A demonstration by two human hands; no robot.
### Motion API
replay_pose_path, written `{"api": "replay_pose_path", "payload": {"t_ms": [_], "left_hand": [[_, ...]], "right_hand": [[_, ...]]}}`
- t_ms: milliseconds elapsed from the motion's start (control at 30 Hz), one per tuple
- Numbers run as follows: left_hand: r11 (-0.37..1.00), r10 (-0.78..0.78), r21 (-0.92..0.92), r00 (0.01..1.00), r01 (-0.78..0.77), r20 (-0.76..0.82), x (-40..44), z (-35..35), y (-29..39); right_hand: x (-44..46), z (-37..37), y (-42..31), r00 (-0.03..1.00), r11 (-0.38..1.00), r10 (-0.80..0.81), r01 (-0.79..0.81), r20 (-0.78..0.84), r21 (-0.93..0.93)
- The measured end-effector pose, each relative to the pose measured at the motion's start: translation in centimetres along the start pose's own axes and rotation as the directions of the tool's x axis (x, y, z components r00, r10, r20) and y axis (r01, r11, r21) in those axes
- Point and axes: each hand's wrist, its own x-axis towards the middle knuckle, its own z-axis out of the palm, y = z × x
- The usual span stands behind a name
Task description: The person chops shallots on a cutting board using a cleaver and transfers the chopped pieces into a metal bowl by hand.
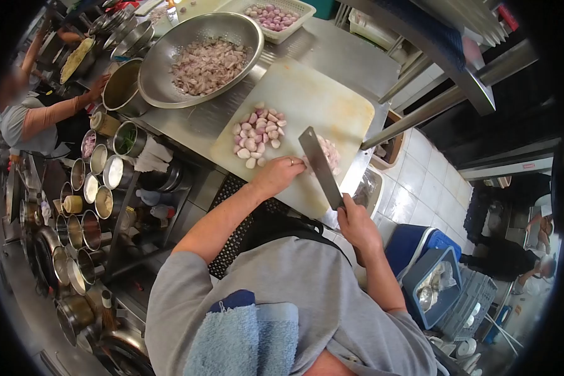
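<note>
My right hand (359, 224) grips a cleaver (321, 166) by its dark handle, its broad blade slanting across the cutting board (319, 88). Beside the blade, my left hand (276, 177) rests on the board with fingers bent together and a ring on one of them. What sits under those fingertips is hidden. Peeled shallots (258, 133), pale pink and white, lie in a loose pile just beyond my left hand. On the far side of the blade are chopped shallots (330, 155), partly covered by it.
A large steel bowl (247, 44) of cut shallots stands beyond the board, near a white basket (308, 12) of whole ones. Pots and containers crowd the left, where a person in a grey shirt (41, 119) reaches in. A blue cooler (404, 250) and bin (445, 301) stand right.
</note>
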Motion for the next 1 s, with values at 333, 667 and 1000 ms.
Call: {"api": "replay_pose_path", "payload": {"t_ms": [333, 667, 1000], "left_hand": [[0.923, -0.17, 0.36, 0.983, 0.135, 0.068, 1.6, -4.1, -2.5], [0.812, -0.469, -0.19, 0.811, 0.552, 0.35, 3.0, -3.8, 1.8], [0.842, -0.425, -0.298, 0.893, 0.45, 0.148, 0.5, -2.2, -0.4]], "right_hand": [[-0.2, -0.3, 1.6, 0.978, 0.973, 0.092, -0.128, 0.19, 0.19], [1.2, 0.4, 2.2, 0.974, 0.953, 0.129, -0.174, 0.184, 0.249], [0.6, 1.5, 1.9, 0.998, 0.995, 0.02, -0.026, 0.059, 0.093]]}}
